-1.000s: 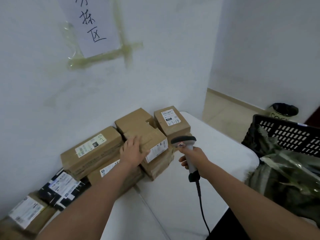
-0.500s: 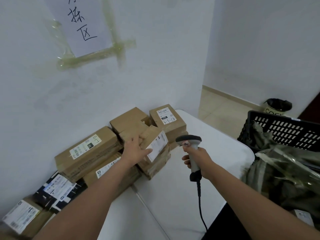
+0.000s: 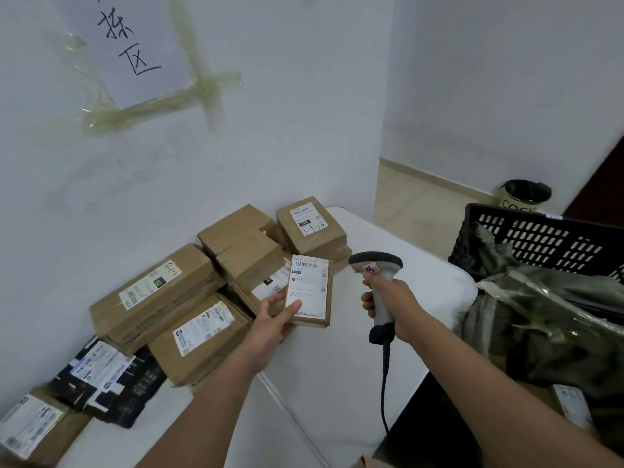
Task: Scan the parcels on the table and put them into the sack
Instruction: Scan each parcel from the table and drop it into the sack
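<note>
My left hand (image 3: 275,319) grips a small cardboard parcel (image 3: 310,290) by its lower left corner, tilted up with its white label facing me, just off the pile. My right hand (image 3: 393,304) grips the handle of a grey barcode scanner (image 3: 376,265), whose head sits right of the parcel, apart from it. A dark green sack (image 3: 540,319) with clear plastic over it lies at the right, beside the table's edge.
Several cardboard parcels (image 3: 155,292) are piled along the wall on the white table (image 3: 337,383), with a black bag parcel (image 3: 108,380) at the left. A black perforated crate (image 3: 540,241) stands behind the sack. The scanner cable (image 3: 385,393) hangs down over the table's front.
My left hand lifted the small parcel off the pile and turned its label toward me. The scanner stayed close to where it was.
</note>
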